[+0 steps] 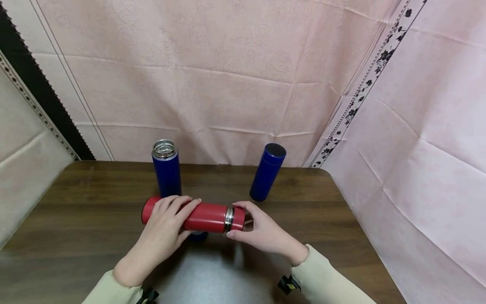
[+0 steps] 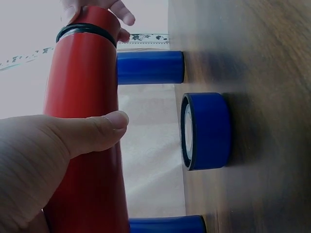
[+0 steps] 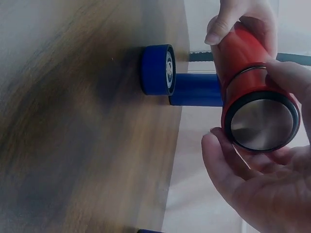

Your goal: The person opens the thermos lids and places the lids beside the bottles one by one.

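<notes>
Sleeves (image 1: 330, 278) framed a red flask (image 1: 206, 217) held level

Wrapped round the body, the left grip (image 1: 163, 228) seemingly steadied the flask above the tabletop (image 1: 322, 219); the right grip (image 1: 262, 232), only as wide as the cap (image 1: 238, 219), pinched it, likely for control. Beneath the left grip sat a blue lid (image 2: 209, 131), underside up; beyond stood an uncapped bottle (image 1: 167, 173). Beyond the right grip stood a capped bottle (image 1: 268, 171), perhaps for elbow room.

Left hand (image 1: 161, 230) grips glossy red cylindrical flask (image 1: 209, 217), level; right hand (image 1: 262, 230) holds its red cap (image 1: 238, 218) at 3 o'clock. Open, metal-mouthed blue cylindrical flask (image 1: 167, 174) stands at 11; black-topped blue cylindrical flask (image 1: 267, 175) at 2.
</notes>
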Demonstrator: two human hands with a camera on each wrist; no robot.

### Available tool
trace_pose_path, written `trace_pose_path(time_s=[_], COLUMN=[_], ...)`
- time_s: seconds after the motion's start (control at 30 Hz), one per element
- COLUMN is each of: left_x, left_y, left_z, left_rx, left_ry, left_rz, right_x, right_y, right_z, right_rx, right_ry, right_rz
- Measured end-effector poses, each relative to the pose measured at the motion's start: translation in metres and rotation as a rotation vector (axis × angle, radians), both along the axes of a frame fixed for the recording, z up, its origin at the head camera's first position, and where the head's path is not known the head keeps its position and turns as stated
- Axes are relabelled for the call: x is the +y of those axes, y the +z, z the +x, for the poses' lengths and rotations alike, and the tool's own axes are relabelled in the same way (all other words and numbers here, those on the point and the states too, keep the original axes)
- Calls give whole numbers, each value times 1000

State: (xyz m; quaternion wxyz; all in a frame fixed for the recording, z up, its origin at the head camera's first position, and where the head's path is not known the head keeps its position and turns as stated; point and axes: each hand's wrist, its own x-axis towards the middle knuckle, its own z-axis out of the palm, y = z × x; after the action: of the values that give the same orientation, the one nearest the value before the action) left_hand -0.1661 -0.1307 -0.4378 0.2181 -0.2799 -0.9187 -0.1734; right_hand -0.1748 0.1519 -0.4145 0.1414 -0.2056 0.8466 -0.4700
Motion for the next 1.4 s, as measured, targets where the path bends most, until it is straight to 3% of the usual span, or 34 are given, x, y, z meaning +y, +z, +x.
trace_pose_path(time_s=[0.13,0.33,0.43,0.73,1.03,1.17,1.4], left_x=[0,-3,-6,-8,-3,2,15], left_y=[-1,-1,0,2,5,10,23], left_z=[-1,-1,-2,-2,-8,-12,-24], left_rx=[15,30,17,-28,15,9,-61], left_ry=[-6,7,30,61,61,66,72], left_rz=[6,8,24,98,204,259,322], right_x=[0,2,5,11,12,13,14], right_y=[-1,-4,-5,-6,-9,-11,-17], right_z=[0,0,-1,-2,-5,-7,-14], right_rx=[56,274,330,277,233,233,199], right_ry=[11,40,12,-77,-104,-100,-116], right_rz=[23,127,159,167,142,136,121])
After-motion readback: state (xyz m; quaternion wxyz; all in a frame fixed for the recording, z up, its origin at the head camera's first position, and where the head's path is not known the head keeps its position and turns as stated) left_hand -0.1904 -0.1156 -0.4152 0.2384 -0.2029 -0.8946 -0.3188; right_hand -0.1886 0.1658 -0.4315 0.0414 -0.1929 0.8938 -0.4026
